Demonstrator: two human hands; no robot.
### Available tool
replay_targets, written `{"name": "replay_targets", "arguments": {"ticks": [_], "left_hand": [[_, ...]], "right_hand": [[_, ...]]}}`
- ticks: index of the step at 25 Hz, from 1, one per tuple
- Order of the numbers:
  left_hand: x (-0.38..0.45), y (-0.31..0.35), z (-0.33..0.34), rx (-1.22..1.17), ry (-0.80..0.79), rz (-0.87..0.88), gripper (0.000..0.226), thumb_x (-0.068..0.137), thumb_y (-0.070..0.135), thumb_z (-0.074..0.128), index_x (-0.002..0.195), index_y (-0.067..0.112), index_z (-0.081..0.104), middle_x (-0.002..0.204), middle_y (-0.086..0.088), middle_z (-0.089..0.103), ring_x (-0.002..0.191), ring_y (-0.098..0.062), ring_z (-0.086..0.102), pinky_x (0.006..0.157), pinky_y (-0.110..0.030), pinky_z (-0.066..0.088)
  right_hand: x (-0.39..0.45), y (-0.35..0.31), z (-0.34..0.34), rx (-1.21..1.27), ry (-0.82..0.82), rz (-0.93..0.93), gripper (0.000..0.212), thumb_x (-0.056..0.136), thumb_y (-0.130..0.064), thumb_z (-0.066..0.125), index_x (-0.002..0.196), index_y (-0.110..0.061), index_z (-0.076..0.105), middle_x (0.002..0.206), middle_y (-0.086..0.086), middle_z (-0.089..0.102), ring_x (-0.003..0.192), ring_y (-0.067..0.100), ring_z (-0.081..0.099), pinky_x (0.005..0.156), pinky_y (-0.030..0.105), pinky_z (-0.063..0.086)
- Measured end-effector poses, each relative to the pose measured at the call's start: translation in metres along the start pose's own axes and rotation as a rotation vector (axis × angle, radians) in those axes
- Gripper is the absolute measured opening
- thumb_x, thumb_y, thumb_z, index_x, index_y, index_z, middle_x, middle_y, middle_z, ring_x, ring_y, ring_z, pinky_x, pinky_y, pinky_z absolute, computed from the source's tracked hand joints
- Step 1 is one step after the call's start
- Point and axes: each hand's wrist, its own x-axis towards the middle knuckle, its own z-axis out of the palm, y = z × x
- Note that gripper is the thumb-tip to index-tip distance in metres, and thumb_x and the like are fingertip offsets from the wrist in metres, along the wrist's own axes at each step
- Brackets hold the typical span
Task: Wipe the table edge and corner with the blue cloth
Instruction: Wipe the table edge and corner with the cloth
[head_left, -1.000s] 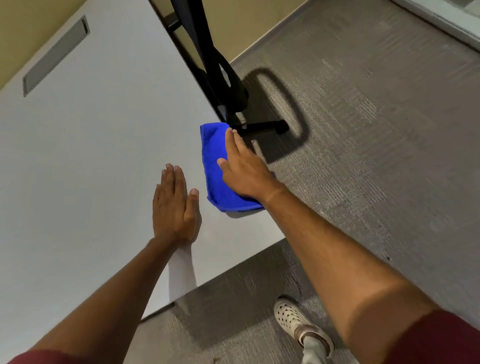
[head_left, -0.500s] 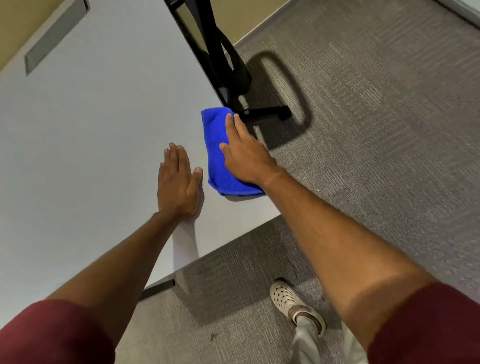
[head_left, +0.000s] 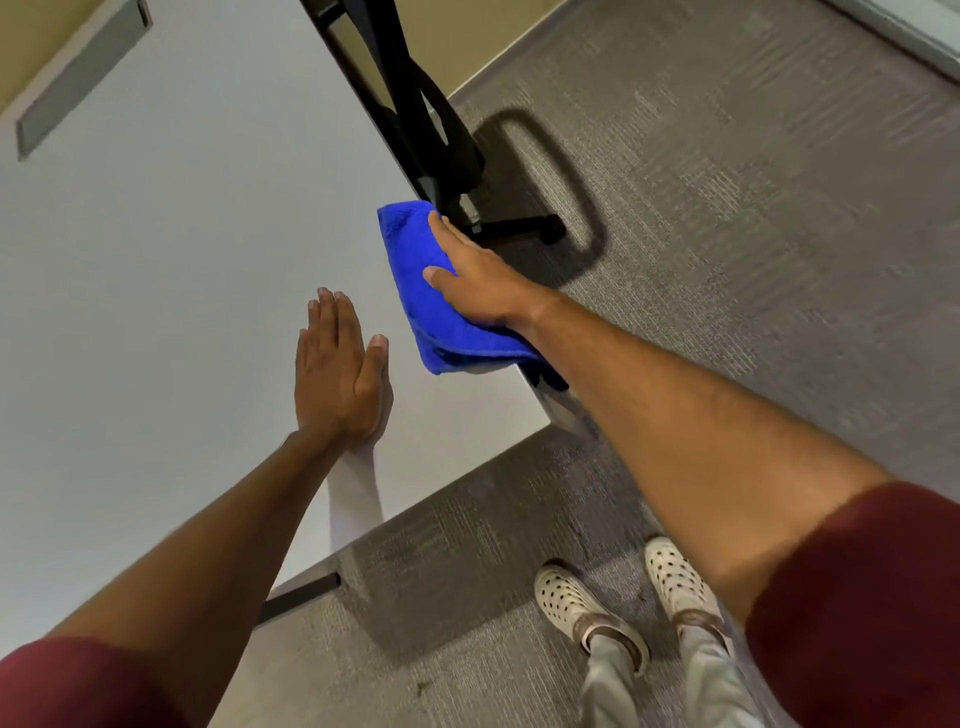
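— Where do we have the blue cloth (head_left: 426, 291)?

— Folded over the right edge of the white table (head_left: 182, 270), close to the near corner. Most of it lies on the tabletop; its near end drapes off the side, and a dark fold of it hangs just under our right forearm.

— And our right hand (head_left: 475, 278)?

— It lies on top of the cloth at the table's edge. The thumb and the one finger we can see are stretched out straight and pressed flat on the fabric. The rest of the fingers go over the far side of the hand, so we cannot tell whether they curl round the cloth's edge.

— The left hand (head_left: 337, 374)?

— Flat on the bare tabletop just beside the cloth, not touching it. Fingers straight and held together, thumb out to the side, palm down, holding nothing.

— What else do we see around us?

— A black office chair (head_left: 431, 130) stands right against the table's right edge, beyond the cloth, throwing a looped shadow on the grey carpet (head_left: 727, 234). A grey cable slot (head_left: 78, 78) is set in the tabletop's far left. Below, our two white perforated shoes (head_left: 587, 608) stand on the carpet past the near edge.
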Motion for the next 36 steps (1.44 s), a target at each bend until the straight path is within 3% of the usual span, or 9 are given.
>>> {"name": "replay_targets", "arguments": {"ticks": [6, 11, 15, 19, 23, 28, 32, 36], "left_hand": [[0.0, 0.0, 0.0, -0.003, 0.001, -0.001, 0.072, 0.095, 0.046, 0.014, 0.155, 0.008, 0.004, 0.164, -0.009, -0.001, 0.151, -0.021, -0.004, 0.122, -0.038, 0.0], [0.001, -0.001, 0.001, 0.002, 0.012, -0.001, 0.072, 0.095, 0.046, 0.015, 0.155, 0.009, 0.005, 0.164, -0.008, -0.002, 0.151, -0.02, -0.004, 0.121, -0.036, -0.001], [0.002, -0.002, 0.003, 0.004, 0.026, 0.003, 0.072, 0.094, 0.047, 0.015, 0.155, 0.01, 0.006, 0.164, -0.007, -0.001, 0.151, -0.019, -0.003, 0.121, -0.036, 0.0], [0.0, -0.003, 0.003, -0.003, 0.025, -0.001, 0.073, 0.094, 0.05, 0.011, 0.155, 0.01, 0.005, 0.164, -0.008, 0.0, 0.151, -0.02, -0.002, 0.122, -0.04, 0.003], [0.0, 0.001, 0.001, 0.006, 0.025, -0.003, 0.07, 0.096, 0.045, 0.015, 0.155, 0.008, 0.007, 0.164, -0.011, 0.002, 0.151, -0.024, 0.0, 0.121, -0.042, 0.005], [-0.003, 0.001, 0.0, 0.001, -0.007, -0.024, 0.069, 0.097, 0.045, 0.016, 0.155, 0.008, 0.006, 0.164, -0.01, 0.0, 0.151, -0.023, -0.002, 0.122, -0.041, 0.004], [-0.005, 0.002, -0.003, -0.021, -0.021, -0.021, 0.072, 0.096, 0.046, 0.016, 0.155, 0.006, 0.006, 0.164, -0.011, 0.0, 0.151, -0.024, -0.002, 0.122, -0.04, 0.002], [-0.005, 0.001, -0.001, -0.013, -0.012, -0.038, 0.072, 0.096, 0.047, 0.015, 0.155, 0.006, 0.006, 0.164, -0.012, 0.001, 0.151, -0.025, -0.002, 0.122, -0.04, 0.002]], "right_hand": [[-0.047, 0.025, 0.018, -0.031, 0.038, -0.07, 0.066, 0.102, -0.024, 0.04, 0.156, -0.02, 0.003, 0.165, -0.003, -0.003, 0.151, 0.016, 0.008, 0.121, 0.034, 0.014], [-0.014, 0.01, 0.011, -0.001, 0.049, -0.057, 0.067, 0.101, -0.023, 0.04, 0.156, -0.02, 0.003, 0.165, -0.002, -0.002, 0.151, 0.021, 0.012, 0.122, 0.041, 0.014], [0.021, -0.005, 0.003, -0.003, 0.065, -0.021, 0.068, 0.1, -0.022, 0.041, 0.156, -0.019, 0.003, 0.165, -0.003, 0.001, 0.15, 0.021, 0.015, 0.118, 0.037, 0.013], [0.004, -0.005, 0.008, -0.017, 0.077, 0.007, 0.065, 0.101, -0.022, 0.037, 0.156, -0.019, 0.002, 0.165, -0.004, 0.003, 0.149, 0.024, 0.018, 0.118, 0.039, 0.015], [-0.05, 0.004, 0.018, -0.198, 0.101, -0.058, 0.061, 0.103, -0.018, 0.034, 0.155, -0.006, 0.004, 0.165, 0.007, 0.004, 0.151, 0.02, 0.011, 0.118, 0.035, 0.019], [-0.13, 0.03, 0.056, -0.471, 0.218, -0.071, 0.058, 0.103, -0.025, 0.027, 0.153, -0.002, 0.01, 0.163, 0.018, 0.007, 0.151, 0.032, 0.008, 0.122, 0.042, 0.018], [-0.144, 0.031, 0.058, -0.45, 0.231, -0.077, 0.058, 0.102, -0.024, 0.036, 0.152, 0.001, 0.018, 0.161, 0.021, 0.014, 0.148, 0.035, 0.021, 0.118, 0.041, 0.029], [-0.1, 0.019, 0.04, -0.4, 0.19, -0.076, 0.06, 0.103, -0.021, 0.038, 0.153, 0.001, 0.013, 0.162, 0.019, 0.012, 0.145, 0.031, 0.028, 0.113, 0.038, 0.034]]}}
